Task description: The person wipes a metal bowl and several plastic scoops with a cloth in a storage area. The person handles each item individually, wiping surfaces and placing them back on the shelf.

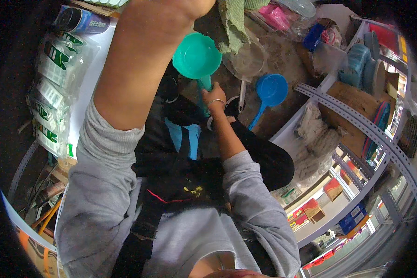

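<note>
My right hand (215, 97), with a bangle at its wrist, grips the handle of a green plastic dipper (197, 57). The dipper's round bowl faces up towards me. My left forearm reaches across the top of the view, and only the wrist edge of my left hand (202, 6) shows; its fingers are cut off. Beside that wrist hangs a ragged green cloth (231, 26); whether the left hand holds it cannot be seen. Right of the green dipper lie a clear plastic dipper (245, 60) and a blue plastic dipper (272, 89) on the floor.
Perforated metal shelving (354, 111) stands on the right, bearing bagged gloves (312, 149) and small boxes (311, 210). On the left, a white shelf (90, 73) carries plastic-wrapped packs (60, 66) and a dark canister (81, 20). Pink plastic-wrapped goods (274, 15) sit at the top.
</note>
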Motion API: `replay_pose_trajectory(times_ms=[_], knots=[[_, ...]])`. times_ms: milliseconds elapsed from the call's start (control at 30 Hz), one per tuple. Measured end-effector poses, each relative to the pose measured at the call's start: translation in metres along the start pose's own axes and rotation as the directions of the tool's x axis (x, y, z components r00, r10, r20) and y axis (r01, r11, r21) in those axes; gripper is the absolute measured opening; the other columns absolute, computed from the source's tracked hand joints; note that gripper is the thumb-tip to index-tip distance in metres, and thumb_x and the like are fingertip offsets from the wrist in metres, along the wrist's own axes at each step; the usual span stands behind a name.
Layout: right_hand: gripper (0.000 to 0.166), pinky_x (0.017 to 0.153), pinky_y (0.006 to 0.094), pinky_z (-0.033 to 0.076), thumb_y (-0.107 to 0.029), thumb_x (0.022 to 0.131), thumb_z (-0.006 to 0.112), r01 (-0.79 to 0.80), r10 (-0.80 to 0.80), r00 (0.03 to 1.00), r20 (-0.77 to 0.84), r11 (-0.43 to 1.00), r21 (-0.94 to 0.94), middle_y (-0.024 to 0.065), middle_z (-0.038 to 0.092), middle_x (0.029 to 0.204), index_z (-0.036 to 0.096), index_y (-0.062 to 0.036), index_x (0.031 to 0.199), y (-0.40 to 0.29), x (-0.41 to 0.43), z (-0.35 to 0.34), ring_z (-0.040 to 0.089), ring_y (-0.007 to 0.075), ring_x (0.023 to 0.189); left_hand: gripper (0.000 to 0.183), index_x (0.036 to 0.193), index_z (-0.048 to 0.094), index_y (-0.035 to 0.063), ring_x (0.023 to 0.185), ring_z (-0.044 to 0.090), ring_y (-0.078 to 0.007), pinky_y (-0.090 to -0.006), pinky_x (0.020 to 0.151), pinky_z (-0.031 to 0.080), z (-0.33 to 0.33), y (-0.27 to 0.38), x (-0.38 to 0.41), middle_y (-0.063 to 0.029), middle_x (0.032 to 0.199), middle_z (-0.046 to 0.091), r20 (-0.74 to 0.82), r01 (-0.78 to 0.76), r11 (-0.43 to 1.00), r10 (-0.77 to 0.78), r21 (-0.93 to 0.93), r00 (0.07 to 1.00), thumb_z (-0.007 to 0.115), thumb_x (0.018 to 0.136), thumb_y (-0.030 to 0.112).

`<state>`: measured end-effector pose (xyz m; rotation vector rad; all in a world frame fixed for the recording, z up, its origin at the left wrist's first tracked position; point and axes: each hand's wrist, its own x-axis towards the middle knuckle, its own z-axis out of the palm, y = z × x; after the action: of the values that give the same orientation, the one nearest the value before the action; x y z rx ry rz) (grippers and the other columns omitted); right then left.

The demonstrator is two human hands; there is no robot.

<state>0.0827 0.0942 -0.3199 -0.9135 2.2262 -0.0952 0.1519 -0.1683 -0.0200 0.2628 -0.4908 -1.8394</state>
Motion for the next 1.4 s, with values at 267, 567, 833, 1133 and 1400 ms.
replay_pose_trajectory(times_ms=[267, 567, 833, 1133, 1400], knots=[[0.031, 0.046, 0.0261, 0.045, -0.015, 0.086, 0.057, -0.385, -0.088, 0.877, 0.472, 0.458, 0.801, 0.0082, 0.055, 0.074, 0.040, -0.0058, 0.111, -0.034, -0.036, -0.095, 0.057, 0.0173, 0.054, 0.029, 0.089, 0.059, 0.0055, 0.072, 0.059, -0.0210, -0.0334, 0.068, 0.049, 0.008, -0.008, 0.004, -0.0082, 0.082, 0.062, -0.071, 0.176, 0.984, -0.178, -0.032, 0.981, 0.038, 0.090, 0.026], [0.035, 0.032, 0.0230, 0.028, -0.020, 0.088, 0.054, 0.007, -0.474, 0.854, 0.214, 0.422, 0.907, 0.0037, 0.045, 0.066, 0.034, -0.0050, 0.112, -0.081, -0.119, -0.271, 0.039, 0.0098, 0.039, 0.034, 0.111, 0.051, 0.0009, 0.098, 0.057, -0.0326, -0.0412, 0.087, 0.044, 0.004, -0.049, -0.011, -0.0191, 0.109, 0.057, 0.539, -0.538, 0.082, -0.001, 0.839, 0.842, 0.048, 0.087, 0.025], [0.023, 0.029, 0.0227, 0.025, -0.028, 0.092, 0.047, 0.036, -0.468, 0.866, 0.177, 0.412, 0.910, 0.0021, 0.043, 0.059, 0.037, -0.0091, 0.102, -0.078, -0.130, -0.287, 0.035, 0.0090, 0.034, 0.039, 0.117, 0.046, 0.0028, 0.116, 0.033, -0.0401, -0.0463, 0.097, 0.029, 0.004, -0.106, -0.042, -0.0229, 0.121, 0.040, 0.490, -0.563, -0.318, -0.284, 0.763, 0.824, 0.044, 0.085, 0.026], [0.079, 0.027, 0.0242, 0.027, -0.072, 0.081, 0.010, 0.007, -0.407, 0.907, 0.106, 0.266, 0.964, 0.0095, 0.050, 0.060, 0.033, -0.0064, 0.117, -0.067, -0.116, -0.293, 0.034, 0.0144, 0.029, 0.032, 0.108, 0.050, 0.0016, 0.094, 0.049, -0.0328, -0.0347, 0.086, 0.040, 0.032, -0.121, -0.047, -0.0160, 0.097, 0.050, 0.457, -0.285, 0.382, -0.502, 0.879, 0.734, 0.043, 0.089, 0.027], [0.092, 0.030, 0.0263, 0.031, -0.079, 0.076, 0.009, 0.210, -0.166, 0.967, -0.195, 0.078, 0.975, 0.0073, 0.056, 0.073, 0.047, -0.0041, 0.113, -0.077, -0.103, -0.301, 0.040, 0.0161, 0.033, 0.020, 0.092, 0.058, 0.0122, 0.090, 0.053, -0.0293, -0.0399, 0.071, 0.045, 0.057, -0.108, -0.088, -0.0089, 0.097, 0.053, 0.842, -0.857, -0.156, -0.166, 0.491, 0.513, 0.059, 0.072, 0.016]])
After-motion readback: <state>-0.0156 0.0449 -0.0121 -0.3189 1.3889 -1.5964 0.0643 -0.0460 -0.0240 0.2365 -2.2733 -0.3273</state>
